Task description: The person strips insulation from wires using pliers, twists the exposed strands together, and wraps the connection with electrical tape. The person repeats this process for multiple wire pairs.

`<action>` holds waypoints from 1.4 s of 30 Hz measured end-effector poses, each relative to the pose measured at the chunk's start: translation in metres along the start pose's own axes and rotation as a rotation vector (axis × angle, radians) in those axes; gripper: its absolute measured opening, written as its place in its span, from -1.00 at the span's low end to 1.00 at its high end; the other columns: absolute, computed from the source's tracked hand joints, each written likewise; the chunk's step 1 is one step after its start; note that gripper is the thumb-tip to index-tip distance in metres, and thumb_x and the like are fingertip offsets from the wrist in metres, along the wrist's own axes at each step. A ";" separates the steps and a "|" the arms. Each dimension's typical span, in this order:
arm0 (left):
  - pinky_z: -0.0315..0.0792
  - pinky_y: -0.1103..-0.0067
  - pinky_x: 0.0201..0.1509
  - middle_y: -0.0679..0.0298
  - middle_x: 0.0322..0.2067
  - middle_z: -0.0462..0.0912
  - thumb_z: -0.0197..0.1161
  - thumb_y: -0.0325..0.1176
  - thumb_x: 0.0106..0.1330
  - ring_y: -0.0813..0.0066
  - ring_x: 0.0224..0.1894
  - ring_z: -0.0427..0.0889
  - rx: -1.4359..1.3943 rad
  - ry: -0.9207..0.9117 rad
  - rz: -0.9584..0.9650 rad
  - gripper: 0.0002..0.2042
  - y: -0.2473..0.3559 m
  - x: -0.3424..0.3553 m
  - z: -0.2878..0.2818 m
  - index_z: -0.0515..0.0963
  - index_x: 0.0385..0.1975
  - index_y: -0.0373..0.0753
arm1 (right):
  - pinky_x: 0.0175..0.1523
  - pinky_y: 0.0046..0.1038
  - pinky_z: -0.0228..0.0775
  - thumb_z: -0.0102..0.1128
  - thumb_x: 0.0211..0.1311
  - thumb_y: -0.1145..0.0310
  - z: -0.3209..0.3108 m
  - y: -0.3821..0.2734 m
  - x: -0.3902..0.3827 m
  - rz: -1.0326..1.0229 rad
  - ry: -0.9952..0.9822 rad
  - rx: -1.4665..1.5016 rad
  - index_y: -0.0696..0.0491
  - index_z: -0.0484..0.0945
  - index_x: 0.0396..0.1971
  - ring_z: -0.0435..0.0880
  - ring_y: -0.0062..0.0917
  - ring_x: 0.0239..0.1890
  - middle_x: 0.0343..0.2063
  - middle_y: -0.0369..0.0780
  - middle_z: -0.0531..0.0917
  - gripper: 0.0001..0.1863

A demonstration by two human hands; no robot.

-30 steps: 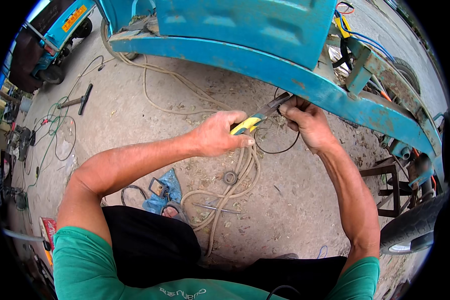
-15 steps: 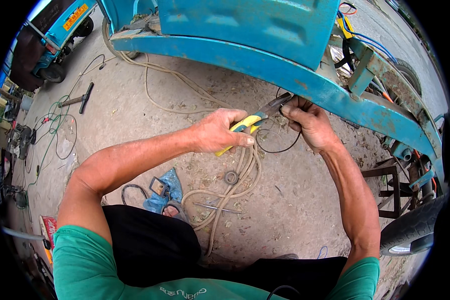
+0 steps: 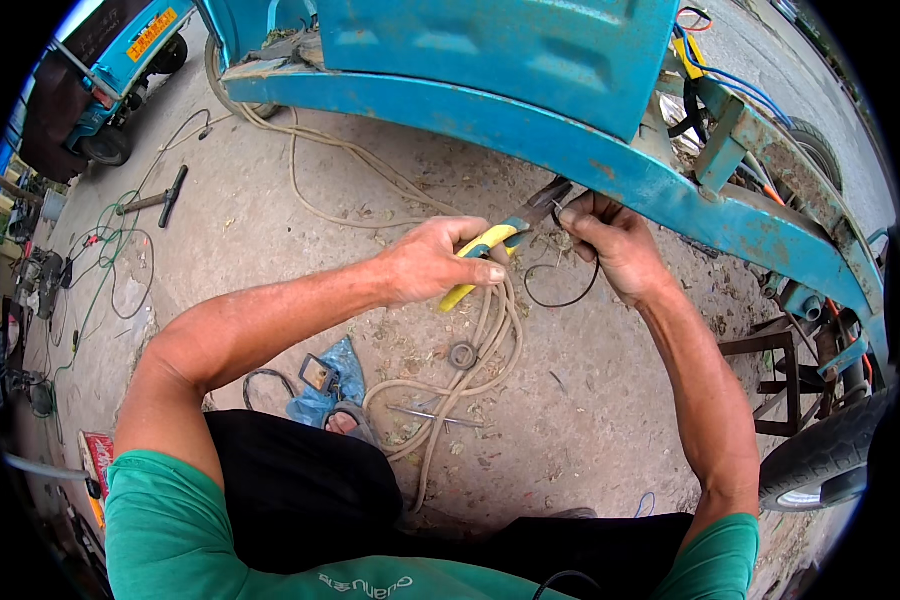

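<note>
In the head view my left hand (image 3: pixel 440 258) grips pliers (image 3: pixel 485 245) with yellow and teal handles, their dark jaws pointing up to the right under the blue steel rail (image 3: pixel 530 126). My right hand (image 3: pixel 610 245) is closed in a pinch on a thin black wire (image 3: pixel 560 303) that hangs in a loop. A short pale end of the wire shows at its fingertips, close beside the jaws. Below my hands, tan hoses (image 3: pixel 500 365) lie in loops on the concrete, with a metal ring (image 3: pixel 462 354) on them.
The blue vehicle body (image 3: pixel 470 50) spans the top. A rusty stand (image 3: pixel 775 350) and a tyre (image 3: pixel 820 450) are at right. At left lie a hammer (image 3: pixel 175 197) and cables (image 3: pixel 120 250). A blue bag (image 3: pixel 340 370) is by my foot; another blue vehicle (image 3: pixel 110 80) stands upper left.
The plier jaws have drawn a little to the left, away from my right fingertips, baring the wire's pale end. The black loop has shifted slightly; my arms are nearly still.
</note>
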State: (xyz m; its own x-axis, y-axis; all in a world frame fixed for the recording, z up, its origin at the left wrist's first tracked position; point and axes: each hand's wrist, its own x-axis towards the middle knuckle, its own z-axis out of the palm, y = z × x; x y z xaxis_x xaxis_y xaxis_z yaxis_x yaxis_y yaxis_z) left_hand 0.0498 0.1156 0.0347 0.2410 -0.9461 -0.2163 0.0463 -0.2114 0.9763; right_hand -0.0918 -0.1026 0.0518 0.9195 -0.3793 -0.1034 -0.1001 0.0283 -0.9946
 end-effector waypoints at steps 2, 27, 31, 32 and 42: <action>0.50 0.48 -0.06 0.26 -0.25 0.60 0.36 -0.26 0.28 0.49 -0.16 0.59 0.057 0.044 -0.041 -0.72 0.000 -0.002 -0.002 0.53 -0.12 -0.25 | -0.51 -0.59 0.13 0.23 0.24 0.43 0.005 -0.002 -0.002 -0.018 0.027 -0.022 0.13 0.55 -0.41 0.32 -0.71 -0.62 -0.60 -0.35 0.48 -0.90; 0.49 0.31 0.03 0.12 -0.15 0.52 0.36 -0.29 0.16 0.19 -0.04 0.56 0.828 0.385 0.547 -0.70 0.030 0.008 -0.002 0.54 -0.15 -0.24 | -0.12 -0.53 0.44 0.37 0.23 0.26 -0.001 -0.021 -0.026 -0.132 -0.075 -0.359 0.15 0.64 -0.27 0.56 -0.67 -0.30 -0.36 -0.33 0.65 -0.75; 0.47 0.41 0.07 0.18 -0.13 0.53 0.39 -0.35 0.15 0.26 -0.02 0.54 0.889 0.321 0.678 -0.68 0.050 0.009 0.019 0.54 -0.09 -0.19 | -0.13 -0.51 0.46 0.37 0.23 0.24 0.004 -0.026 -0.026 -0.139 -0.113 -0.382 0.14 0.64 -0.27 0.57 -0.66 -0.29 -0.37 -0.32 0.65 -0.74; 0.48 0.39 0.01 0.18 -0.16 0.54 0.38 -0.36 0.16 0.24 -0.05 0.56 0.875 0.310 0.731 -0.72 0.047 0.013 0.020 0.56 -0.14 -0.18 | -0.14 -0.51 0.46 0.37 0.23 0.24 0.004 -0.026 -0.025 -0.142 -0.125 -0.392 0.14 0.64 -0.27 0.57 -0.66 -0.29 -0.38 -0.32 0.65 -0.74; 0.53 0.40 -0.10 0.20 -0.26 0.59 0.33 -0.42 0.20 0.26 -0.16 0.61 0.844 0.263 0.718 -0.86 0.051 0.017 0.023 0.56 -0.27 -0.22 | -0.20 -0.51 0.46 0.37 0.22 0.25 0.001 -0.024 -0.029 -0.189 -0.135 -0.354 0.12 0.64 -0.28 0.56 -0.68 -0.33 -0.41 -0.34 0.64 -0.76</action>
State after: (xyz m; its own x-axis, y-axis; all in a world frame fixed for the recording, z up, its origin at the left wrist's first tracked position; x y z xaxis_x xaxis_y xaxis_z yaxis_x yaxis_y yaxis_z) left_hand 0.0345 0.0832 0.0805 0.1490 -0.8554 0.4961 -0.8277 0.1666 0.5359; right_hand -0.1157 -0.0917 0.0789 0.9735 -0.2217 0.0559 -0.0281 -0.3585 -0.9331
